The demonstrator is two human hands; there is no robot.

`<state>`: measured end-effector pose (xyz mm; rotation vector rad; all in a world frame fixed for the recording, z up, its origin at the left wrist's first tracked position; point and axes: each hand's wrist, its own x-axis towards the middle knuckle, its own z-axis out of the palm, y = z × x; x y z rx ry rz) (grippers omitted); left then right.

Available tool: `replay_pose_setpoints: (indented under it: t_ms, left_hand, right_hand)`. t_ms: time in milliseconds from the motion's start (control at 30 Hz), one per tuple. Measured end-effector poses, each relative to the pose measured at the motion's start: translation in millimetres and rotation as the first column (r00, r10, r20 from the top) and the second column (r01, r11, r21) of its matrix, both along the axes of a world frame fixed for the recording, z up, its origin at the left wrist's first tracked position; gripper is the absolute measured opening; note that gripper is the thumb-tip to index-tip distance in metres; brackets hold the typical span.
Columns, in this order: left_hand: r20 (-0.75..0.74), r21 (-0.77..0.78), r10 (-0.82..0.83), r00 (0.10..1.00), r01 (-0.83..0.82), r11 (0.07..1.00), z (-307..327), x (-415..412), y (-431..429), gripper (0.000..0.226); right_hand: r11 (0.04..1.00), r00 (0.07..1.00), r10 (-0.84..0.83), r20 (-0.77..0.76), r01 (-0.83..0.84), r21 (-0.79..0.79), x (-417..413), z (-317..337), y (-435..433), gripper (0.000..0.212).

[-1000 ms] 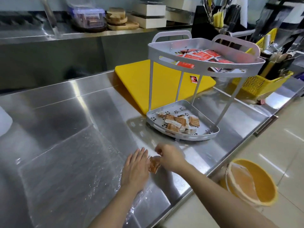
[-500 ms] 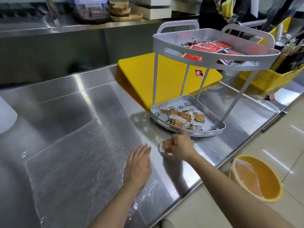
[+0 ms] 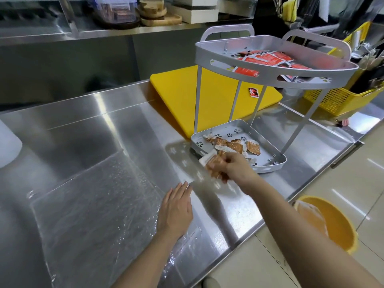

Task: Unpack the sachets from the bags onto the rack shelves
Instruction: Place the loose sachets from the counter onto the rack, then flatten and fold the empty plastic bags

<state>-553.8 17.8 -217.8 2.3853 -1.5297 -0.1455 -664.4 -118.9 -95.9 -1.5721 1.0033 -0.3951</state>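
A grey two-tier rack stands on the steel counter. Its lower shelf (image 3: 268, 163) holds several brown sachets (image 3: 234, 146). Its upper shelf (image 3: 307, 79) holds several red sachets (image 3: 268, 58). My right hand (image 3: 236, 169) is shut on a bunch of brown sachets (image 3: 214, 165) at the front rim of the lower shelf. My left hand (image 3: 175, 210) lies flat, fingers apart, on a clear plastic bag (image 3: 99, 206) spread on the counter.
A yellow cutting board (image 3: 216, 96) lies behind the rack with one small red sachet (image 3: 253, 92) on it. A yellow basket (image 3: 336, 100) stands at the right. A yellow bin (image 3: 328, 223) sits on the floor below the counter edge. A back shelf holds containers and wooden boards.
My right hand has carried the brown sachets from beside my left hand up and right to the lower shelf's rim. My left hand stays flat on the bag.
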Motion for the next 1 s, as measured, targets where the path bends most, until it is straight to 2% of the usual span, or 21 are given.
replay_pose_setpoints:
  t_ms: [100,167,233,267,333,433,500,567,667,767,833,867,933,1000]
  left_hand:
    - [-0.018,-0.004,0.007,1.000,-0.007,1.000,0.3,-0.9,1.3,0.049]
    - [-0.052,0.011,-0.002,0.999,0.003,1.000,2.6,-2.1,2.6,0.057]
    - [-0.048,-0.002,-0.003,0.999,0.003,1.000,3.7,-2.1,2.2,0.060]
    - [-0.039,0.012,-0.004,0.999,0.004,1.000,3.7,-2.1,1.9,0.057]
    - [-0.045,-0.006,-0.003,0.999,0.003,1.000,5.2,-1.3,1.5,0.048]
    - [-0.160,-0.110,-0.016,0.987,-0.001,0.994,5.0,1.8,0.4,0.040]
    - [-0.338,-0.160,-0.016,0.941,-0.041,0.986,11.1,7.2,-4.8,0.034]
    - [-0.527,-0.189,0.036,0.849,-0.159,0.969,26.5,17.3,-4.3,0.029]
    - [-0.621,-0.246,0.119,0.775,-0.336,0.909,53.6,39.8,5.7,0.026]
    - [-0.597,-0.314,0.231,0.768,-0.490,0.813,72.8,68.9,35.4,0.023]
    - [-0.500,-0.290,0.436,0.748,-0.619,0.730,75.4,90.9,67.9,0.021]
    - [-0.423,-0.227,0.563,0.710,-0.684,0.693,73.4,100.8,87.2,0.023]
    - [-0.244,0.013,0.771,0.588,-0.793,0.609,65.4,114.9,126.6,0.037]
    - [-0.127,0.262,0.865,0.486,-0.825,0.501,58.2,116.2,159.1,0.060]
  right_hand:
    - [0.980,0.973,-0.191,0.126,0.196,-0.035,4.3,21.8,-23.0,0.020]
    - [0.961,0.946,-0.273,0.173,0.278,-0.003,4.8,28.5,-35.8,0.031]
    - [0.945,0.938,-0.326,0.117,0.325,0.031,2.2,26.9,-40.9,0.045]
    - [0.939,0.938,-0.343,0.055,0.343,0.023,0.0,24.4,-39.6,0.043]
    - [0.937,0.935,-0.350,-0.058,0.350,-0.023,-2.6,15.6,-33.1,0.027]
    - [0.964,0.959,-0.245,-0.145,0.225,-0.139,3.1,0.2,-17.1,0.012]
    - [0.983,0.977,-0.087,-0.196,0.052,-0.175,12.6,-6.0,-5.1,0.005]
    - [0.983,0.968,0.065,-0.242,-0.103,-0.149,29.6,-12.8,10.1,0.007]
    - [0.968,0.941,0.167,-0.295,-0.213,-0.131,56.6,-27.2,30.0,0.010]
    - [0.953,0.906,0.209,-0.369,-0.273,-0.132,80.8,-40.3,47.3,0.012]
    - [0.936,0.876,0.227,-0.425,-0.317,-0.154,93.5,-42.5,59.0,0.028]
    - [0.924,0.858,0.243,-0.453,-0.347,-0.161,99.3,-42.0,65.2,0.035]
    - [0.900,0.813,0.278,-0.512,-0.407,-0.158,110.9,-43.7,75.8,0.040]
    - [0.884,0.761,0.274,-0.589,-0.440,-0.157,123.2,-47.4,82.9,0.044]
